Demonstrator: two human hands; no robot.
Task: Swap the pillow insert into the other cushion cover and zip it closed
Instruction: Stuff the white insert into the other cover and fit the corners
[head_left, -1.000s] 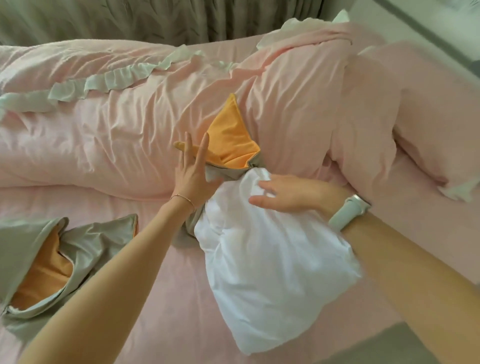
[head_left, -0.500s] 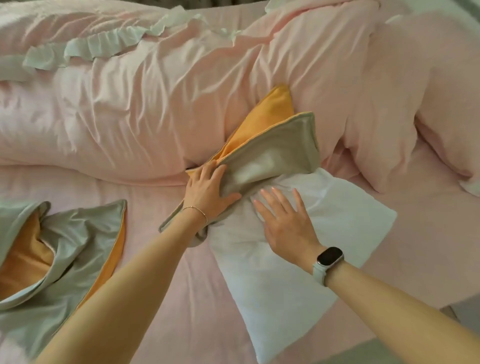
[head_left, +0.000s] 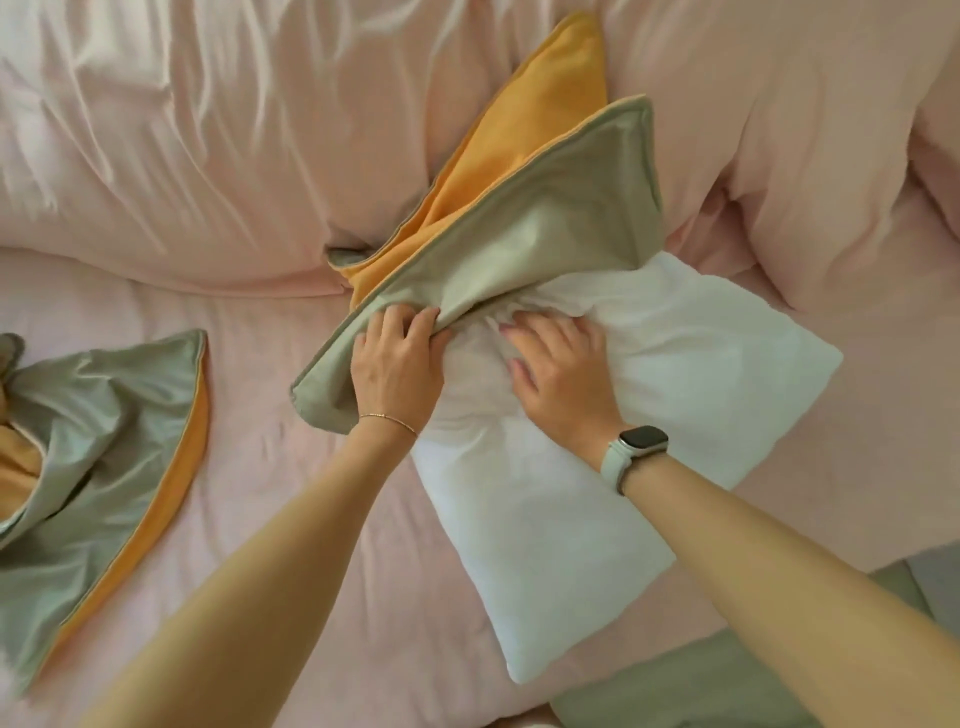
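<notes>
A white pillow insert (head_left: 597, 493) lies on the pink bed at centre right. Its far end is tucked under the open edge of a sage-green cushion cover with orange lining (head_left: 545, 228). My left hand (head_left: 397, 364) grips the green edge of that cover at its opening. My right hand (head_left: 558, 374) presses into the crumpled end of the insert, fingers bent into the white fabric just below the cover's edge. A second green and orange cushion cover (head_left: 98, 457) lies empty and flat at the left.
A bunched pink duvet (head_left: 208, 130) runs along the back. Pink pillows (head_left: 831, 156) sit at the back right. The pink sheet (head_left: 291, 519) covers the bed. A green cloth (head_left: 701, 691) shows at the bottom right edge.
The view has moved closer. My left hand has closed on the cover's green edge and lifted it over the insert. My right hand went from flat to pushing the insert's end under the cover.
</notes>
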